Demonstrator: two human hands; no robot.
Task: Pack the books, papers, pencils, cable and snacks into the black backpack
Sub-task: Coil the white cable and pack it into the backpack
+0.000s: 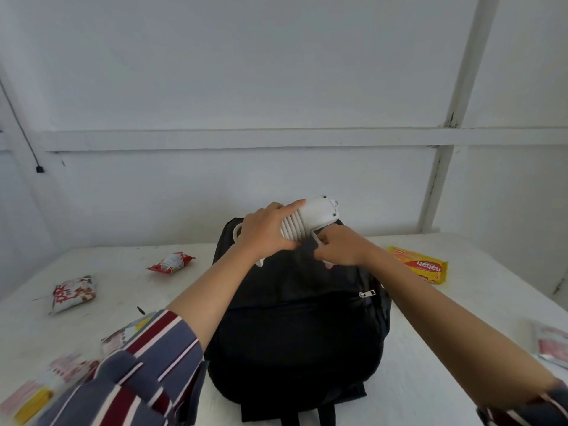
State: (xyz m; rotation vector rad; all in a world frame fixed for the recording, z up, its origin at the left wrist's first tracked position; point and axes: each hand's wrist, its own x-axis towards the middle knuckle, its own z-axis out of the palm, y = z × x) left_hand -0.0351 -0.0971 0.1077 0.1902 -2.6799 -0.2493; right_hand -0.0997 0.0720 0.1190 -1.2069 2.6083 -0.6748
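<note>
Over the top of the black backpack (295,318), the left hand (264,230) grips the white cable bundle (302,221) with its fingers curled around the coils, and just right of them the right hand (341,245) pinches the cable's loose end.

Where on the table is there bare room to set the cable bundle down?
Bare table lies right of the black backpack, between the yellow Nabati pack and the pink packet. The near-left side is crowded with snack packets.
</note>
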